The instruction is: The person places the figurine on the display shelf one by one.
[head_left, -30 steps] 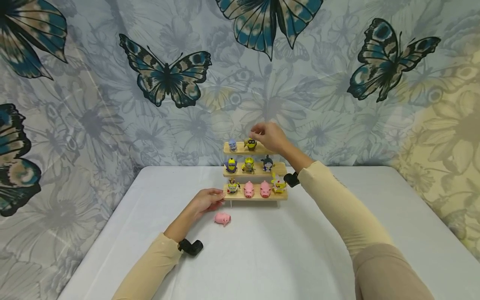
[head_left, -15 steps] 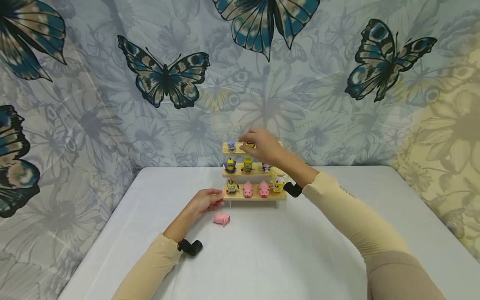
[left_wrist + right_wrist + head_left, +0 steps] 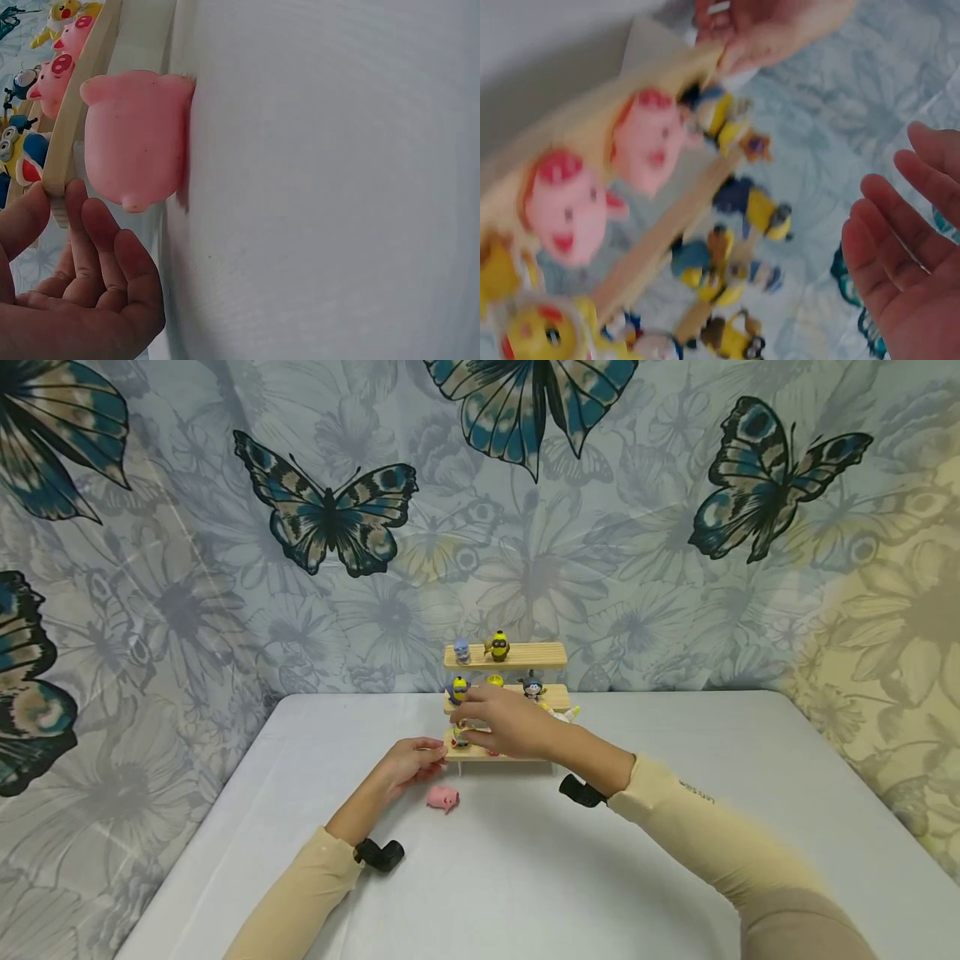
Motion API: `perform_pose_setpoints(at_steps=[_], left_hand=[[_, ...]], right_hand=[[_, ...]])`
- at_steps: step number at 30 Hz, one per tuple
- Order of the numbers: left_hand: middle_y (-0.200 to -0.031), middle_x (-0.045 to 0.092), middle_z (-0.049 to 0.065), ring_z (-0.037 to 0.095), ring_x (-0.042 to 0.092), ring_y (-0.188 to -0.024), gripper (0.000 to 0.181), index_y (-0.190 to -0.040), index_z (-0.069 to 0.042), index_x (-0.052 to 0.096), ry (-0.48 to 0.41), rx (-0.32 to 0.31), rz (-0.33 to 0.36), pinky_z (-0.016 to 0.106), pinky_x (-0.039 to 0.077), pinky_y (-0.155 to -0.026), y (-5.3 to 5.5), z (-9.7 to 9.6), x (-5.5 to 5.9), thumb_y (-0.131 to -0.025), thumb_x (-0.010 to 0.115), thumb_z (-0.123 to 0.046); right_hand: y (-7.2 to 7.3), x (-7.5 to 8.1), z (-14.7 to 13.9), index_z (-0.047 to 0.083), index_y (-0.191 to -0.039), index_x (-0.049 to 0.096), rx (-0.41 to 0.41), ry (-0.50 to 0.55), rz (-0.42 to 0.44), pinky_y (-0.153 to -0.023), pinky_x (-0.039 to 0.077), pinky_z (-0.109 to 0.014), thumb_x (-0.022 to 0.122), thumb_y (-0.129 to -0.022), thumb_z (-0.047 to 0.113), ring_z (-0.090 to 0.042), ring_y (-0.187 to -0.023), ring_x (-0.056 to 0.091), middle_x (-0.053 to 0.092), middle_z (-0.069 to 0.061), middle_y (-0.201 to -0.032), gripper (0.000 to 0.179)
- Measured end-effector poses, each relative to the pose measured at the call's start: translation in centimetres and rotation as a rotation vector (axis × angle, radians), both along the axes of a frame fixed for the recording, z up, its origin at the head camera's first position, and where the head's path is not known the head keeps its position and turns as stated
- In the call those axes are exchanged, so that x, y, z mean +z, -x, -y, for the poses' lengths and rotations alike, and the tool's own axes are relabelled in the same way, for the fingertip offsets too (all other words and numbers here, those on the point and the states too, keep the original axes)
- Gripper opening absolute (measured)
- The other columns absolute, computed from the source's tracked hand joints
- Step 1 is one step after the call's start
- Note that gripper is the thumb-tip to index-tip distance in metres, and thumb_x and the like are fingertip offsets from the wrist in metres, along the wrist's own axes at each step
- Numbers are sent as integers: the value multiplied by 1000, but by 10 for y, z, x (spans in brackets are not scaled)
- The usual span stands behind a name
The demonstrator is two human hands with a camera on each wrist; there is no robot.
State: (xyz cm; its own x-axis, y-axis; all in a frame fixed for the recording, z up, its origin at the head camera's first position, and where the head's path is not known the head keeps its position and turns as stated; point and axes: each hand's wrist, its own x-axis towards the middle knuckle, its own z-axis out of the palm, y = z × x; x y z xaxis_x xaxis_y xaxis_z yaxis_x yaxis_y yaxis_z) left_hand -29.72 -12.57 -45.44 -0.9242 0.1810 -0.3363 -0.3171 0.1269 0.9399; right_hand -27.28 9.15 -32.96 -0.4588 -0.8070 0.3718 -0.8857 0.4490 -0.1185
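A three-tier wooden display stand [image 3: 536,655] holds several small toy figures. My left hand [image 3: 408,762] pinches the left end of its lowest shelf [image 3: 64,142] between thumb and finger. In the head view my right hand [image 3: 510,722] overlaps the lower tiers, hiding some figures. From the right wrist view, the right hand [image 3: 907,262] has its fingers extended, with nothing held. A pink toy pig [image 3: 443,797] lies on the table before the stand, close to the left hand. Two more pink pigs, the nearer a pink pig [image 3: 568,206], sit on the lowest shelf.
On the top shelf stand a bluish figure [image 3: 461,652] and a yellow-and-black figure [image 3: 498,647]. A dark-headed figure [image 3: 532,687] is on the middle shelf. White cloth covers the table [image 3: 480,877]; a butterfly-patterned backdrop [image 3: 330,518] hangs behind.
My right hand has come down from the yellow-and-black figure on the top shelf to in front of the lower tiers. The left hand keeps its hold on the stand.
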Motion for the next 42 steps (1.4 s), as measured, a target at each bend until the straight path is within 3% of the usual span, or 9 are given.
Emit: perform_pose_setpoints(at_steps=[4,9,14,18,22,31,42], left_hand=[[-76,65,-5,7,57,-66,35,-125,8,55,4,-8,-3,21,48,-64,0,1,0,-97,59,-12],[-75,64,-7,6,57,-67,35,-128,9,53,8,-23,-17,20,48,-64,-1,3,1,-98,56,-11],[-75,62,-8,5,57,-66,39,-129,9,52,14,-22,-17,20,48,-65,-3,3,1,-98,57,-14],[-77,64,-7,5,58,-65,39,-130,9,52,18,-21,-10,21,49,-64,-3,4,0,-99,57,-14],[-79,64,-5,5,57,-66,38,-129,7,53,29,-12,1,21,48,-65,-3,4,0,-99,57,-15],[-82,67,-4,5,56,-67,40,-130,6,53,39,-17,-5,19,47,-63,-4,3,1,-98,59,-17],[-86,68,-3,6,57,-70,41,-130,5,54,47,-19,-3,22,48,-67,-3,1,4,-98,60,-20]], right_hand=[[-8,-13,6,11,-105,72,45,-25,-1,-82,51,-28,71,-89,17,-17,-93,61,66,-3,-101,17],[-16,-29,13,12,-110,72,56,-50,84,-83,51,-28,69,-90,16,-16,-96,60,66,-3,-104,20],[-22,-49,20,12,-116,70,56,-83,160,-96,49,-32,69,-91,19,-20,-114,59,67,-4,-118,26],[-27,-62,25,11,-115,69,58,-120,182,-100,47,-32,68,-92,21,-20,-118,58,66,-2,-121,25],[-30,-70,29,12,-111,69,80,-168,159,-99,47,-30,67,-93,19,-18,-116,59,67,0,-117,20],[-35,-85,33,13,-118,69,146,-314,79,-102,44,-26,70,-89,12,-17,-120,57,65,-1,-126,29],[-36,-94,35,13,-112,70,76,-309,53,-97,48,-26,71,-87,9,-18,-114,59,65,-3,-121,26]])
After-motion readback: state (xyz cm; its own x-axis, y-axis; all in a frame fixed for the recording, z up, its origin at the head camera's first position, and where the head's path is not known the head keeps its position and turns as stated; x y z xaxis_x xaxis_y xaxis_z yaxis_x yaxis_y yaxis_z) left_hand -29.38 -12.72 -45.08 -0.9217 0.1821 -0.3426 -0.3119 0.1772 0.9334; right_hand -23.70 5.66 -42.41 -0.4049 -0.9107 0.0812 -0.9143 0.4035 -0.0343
